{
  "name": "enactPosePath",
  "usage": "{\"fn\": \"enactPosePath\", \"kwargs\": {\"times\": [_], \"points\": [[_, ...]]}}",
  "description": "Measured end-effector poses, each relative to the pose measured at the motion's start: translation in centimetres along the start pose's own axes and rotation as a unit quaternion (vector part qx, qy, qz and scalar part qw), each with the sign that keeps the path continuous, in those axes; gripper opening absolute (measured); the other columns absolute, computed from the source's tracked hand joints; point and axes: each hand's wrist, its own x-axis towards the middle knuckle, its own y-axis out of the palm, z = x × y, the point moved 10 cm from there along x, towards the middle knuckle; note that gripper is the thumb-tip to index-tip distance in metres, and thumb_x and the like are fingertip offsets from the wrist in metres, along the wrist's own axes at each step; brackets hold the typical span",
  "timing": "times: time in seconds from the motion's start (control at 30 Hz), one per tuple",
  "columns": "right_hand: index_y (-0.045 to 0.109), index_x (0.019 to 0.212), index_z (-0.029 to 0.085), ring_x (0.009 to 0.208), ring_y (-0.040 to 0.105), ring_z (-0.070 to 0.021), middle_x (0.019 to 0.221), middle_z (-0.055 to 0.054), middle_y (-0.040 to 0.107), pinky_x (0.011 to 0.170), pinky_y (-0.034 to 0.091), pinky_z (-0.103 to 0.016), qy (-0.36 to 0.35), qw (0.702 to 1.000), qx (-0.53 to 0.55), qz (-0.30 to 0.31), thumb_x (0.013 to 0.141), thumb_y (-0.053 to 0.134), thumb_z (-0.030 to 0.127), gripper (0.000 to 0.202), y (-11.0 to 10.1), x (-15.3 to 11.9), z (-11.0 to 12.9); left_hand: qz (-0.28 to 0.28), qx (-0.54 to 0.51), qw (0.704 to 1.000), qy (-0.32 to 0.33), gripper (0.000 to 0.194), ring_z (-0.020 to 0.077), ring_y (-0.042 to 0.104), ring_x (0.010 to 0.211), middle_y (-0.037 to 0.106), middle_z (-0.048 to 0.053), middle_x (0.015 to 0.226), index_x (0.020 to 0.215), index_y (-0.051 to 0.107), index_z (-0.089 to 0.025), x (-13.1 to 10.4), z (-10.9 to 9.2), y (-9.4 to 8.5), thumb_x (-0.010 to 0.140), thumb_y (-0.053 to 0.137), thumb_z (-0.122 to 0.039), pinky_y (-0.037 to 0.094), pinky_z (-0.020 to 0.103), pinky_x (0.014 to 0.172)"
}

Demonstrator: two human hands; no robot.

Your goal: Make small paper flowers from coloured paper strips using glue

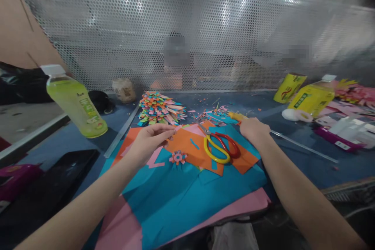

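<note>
My left hand (150,140) is over the left part of the coloured paper, thumb and fingertips pinched together. What they hold, if anything, is too small to make out. My right hand (254,129) is closed round a yellow glue gun (236,117), mostly hidden by the hand, with a long clear glue stick (304,146) running out behind it. A small pink, orange and blue paper ring (178,158) with fringed edges lies just below my left hand. Between the hands, scissors (219,149) with one yellow and one red handle rest on orange sheets (187,144) and blue paper (166,191).
Behind the paper is a pile of fringed paper strips (159,109), with scraps (212,115) beside it. A drink bottle (77,103), ruler (121,133) and black phone (64,179) lie left. Another bottle (312,97) and a purple stapler (340,138) are right. A perforated metal panel (205,27) borders the back.
</note>
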Motion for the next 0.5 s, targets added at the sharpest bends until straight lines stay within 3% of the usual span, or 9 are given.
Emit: {"fn": "enactPosePath", "kwargs": {"times": [0.27,0.4,0.5], "points": [[0.059,0.11,0.02,0.111,0.049,-0.0288,0.121,-0.014,0.053,0.078,0.046,-0.043,0.011,0.998,-0.03,0.054,0.079,0.043,0.02,0.035,1.1,-0.8,1.0,-0.003,-0.003,1.0,-0.007,0.027,0.0064,0.051,0.053,0.059,-0.001,0.057,0.071,0.065,-0.013,-0.1,-0.1,0.1,0.053,0.075,-0.031,0.04,0.017,0.047],[0.059,0.11,0.016,0.106,0.051,-0.0332,0.121,-0.019,0.05,0.068,0.048,-0.048,0.018,0.998,-0.022,0.047,0.08,0.04,0.019,0.035,1.5,-0.6,1.3,-0.001,-0.003,1.0,-0.007,0.028,0.0064,0.051,0.053,0.059,-0.001,0.057,0.07,0.065,-0.013,0.0,-0.1,0.2,0.052,0.075,-0.032,0.041,0.017,0.047],[0.063,0.102,0.012,0.097,0.056,-0.0366,0.109,-0.024,0.055,0.06,0.047,-0.053,-0.008,1.0,0.0,0.028,0.079,0.044,0.02,0.031,1.7,0.0,1.9,-0.006,0.0,1.0,-0.009,0.027,0.0065,0.051,0.053,0.059,-0.001,0.056,0.07,0.065,-0.013,0.0,0.0,0.0,0.052,0.075,-0.032,0.041,0.017,0.047]]}}
